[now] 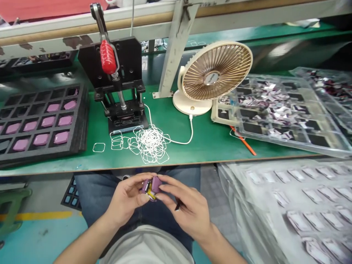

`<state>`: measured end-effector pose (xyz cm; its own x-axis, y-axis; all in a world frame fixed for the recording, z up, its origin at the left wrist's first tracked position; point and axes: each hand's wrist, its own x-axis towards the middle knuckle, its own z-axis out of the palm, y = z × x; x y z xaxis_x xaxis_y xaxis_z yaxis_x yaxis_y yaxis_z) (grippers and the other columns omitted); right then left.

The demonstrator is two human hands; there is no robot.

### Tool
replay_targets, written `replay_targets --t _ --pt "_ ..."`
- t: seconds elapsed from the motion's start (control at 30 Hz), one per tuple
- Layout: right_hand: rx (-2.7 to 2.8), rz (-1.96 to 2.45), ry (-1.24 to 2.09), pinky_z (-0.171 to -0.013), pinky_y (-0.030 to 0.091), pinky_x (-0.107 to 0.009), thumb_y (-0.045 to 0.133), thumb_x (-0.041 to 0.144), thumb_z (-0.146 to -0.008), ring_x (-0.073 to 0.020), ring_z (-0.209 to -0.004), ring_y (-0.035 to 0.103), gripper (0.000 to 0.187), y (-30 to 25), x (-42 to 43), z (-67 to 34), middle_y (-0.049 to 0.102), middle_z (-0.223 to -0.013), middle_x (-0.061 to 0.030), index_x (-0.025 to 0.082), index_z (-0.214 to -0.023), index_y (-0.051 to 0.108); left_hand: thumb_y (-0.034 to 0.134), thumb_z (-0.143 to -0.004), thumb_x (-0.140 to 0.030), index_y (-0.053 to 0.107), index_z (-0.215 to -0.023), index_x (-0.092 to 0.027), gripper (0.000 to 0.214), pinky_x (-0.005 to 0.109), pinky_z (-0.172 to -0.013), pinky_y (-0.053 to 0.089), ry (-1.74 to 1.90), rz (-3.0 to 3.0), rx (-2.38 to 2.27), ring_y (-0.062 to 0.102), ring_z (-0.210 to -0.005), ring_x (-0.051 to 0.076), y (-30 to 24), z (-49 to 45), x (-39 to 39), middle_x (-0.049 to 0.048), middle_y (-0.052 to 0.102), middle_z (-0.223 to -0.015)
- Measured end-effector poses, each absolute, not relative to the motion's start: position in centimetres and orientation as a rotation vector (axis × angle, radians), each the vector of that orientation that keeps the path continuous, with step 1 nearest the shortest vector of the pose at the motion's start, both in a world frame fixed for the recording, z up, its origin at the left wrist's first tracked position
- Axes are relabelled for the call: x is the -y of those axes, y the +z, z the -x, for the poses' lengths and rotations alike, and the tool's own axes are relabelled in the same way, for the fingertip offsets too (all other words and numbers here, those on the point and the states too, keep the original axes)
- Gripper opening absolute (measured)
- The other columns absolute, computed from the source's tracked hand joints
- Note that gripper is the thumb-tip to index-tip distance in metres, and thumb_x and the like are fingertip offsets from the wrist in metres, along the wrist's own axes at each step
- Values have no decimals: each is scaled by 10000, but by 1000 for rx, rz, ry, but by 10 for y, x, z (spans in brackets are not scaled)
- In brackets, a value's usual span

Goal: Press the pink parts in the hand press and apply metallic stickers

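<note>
gripping a small purple pouch-shaped piece [150,185] with a strip of yellow tape [150,191] across it, both hands hold it just above the person's lap, below the front edge of the bench. the left hand [125,198] is closed around one side, its thumb and fingers curled onto the piece. the right hand [187,209] pinches the other side with its fingertips [162,179]. a slim black object [178,206] sticks out beneath the right hand's fingers, too hidden to identify. blue jeans [93,187] fill the space under the hands.

on the green workbench [178,150] ahead lies a tangle of thin white square loops [150,143], just in front of a black hand press [118,77] with a red handle grip [107,57]. to its left sits a black foam tray [44,123] with purple pieces [53,107] in some pockets. a white cable [189,128] runs from a cream desk fan [213,71] across the bench. to the right, clear plastic trays [275,110] hold heaped silvery packets, with an orange stick [243,141] by their edge. more packets fill a clear stacked tray [288,205] at lower right.
</note>
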<state>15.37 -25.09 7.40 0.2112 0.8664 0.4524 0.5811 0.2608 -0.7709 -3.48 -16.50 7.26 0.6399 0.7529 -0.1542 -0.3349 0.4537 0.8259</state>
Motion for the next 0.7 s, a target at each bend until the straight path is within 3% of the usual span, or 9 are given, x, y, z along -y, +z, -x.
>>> replay_targets --t 0.17,0.33,0.7 --pt "1520 1422 247 -676 658 -290 771 247 -1007 -221 -908 824 134 86 254 -159 806 -1198 -82 259 -1140 764 926 -816 -262 831 -1223 -262 417 367 -1066 574 735 -880 -538 717 -1250 303 71 34 160 132 758 -1351" --pt "1614 1347 212 -737 661 -277 770 167 -991 -215 -956 821 180 90 252 -156 787 -1257 -94 231 -1158 785 948 -788 -241 825 -1236 -278 467 336 -1028 594 764 -954 -553 717 -1232 282 65 36 157 123 739 -1346" --pt "1688 1284 263 -743 642 -265 707 111 -1012 -211 -1047 799 315 77 250 -153 734 -1371 -118 251 -1290 753 949 -779 -222 826 -1243 -291 485 399 -1014 633 788 -1019 -618 713 -1231 317 69 39 161 134 715 -1335"
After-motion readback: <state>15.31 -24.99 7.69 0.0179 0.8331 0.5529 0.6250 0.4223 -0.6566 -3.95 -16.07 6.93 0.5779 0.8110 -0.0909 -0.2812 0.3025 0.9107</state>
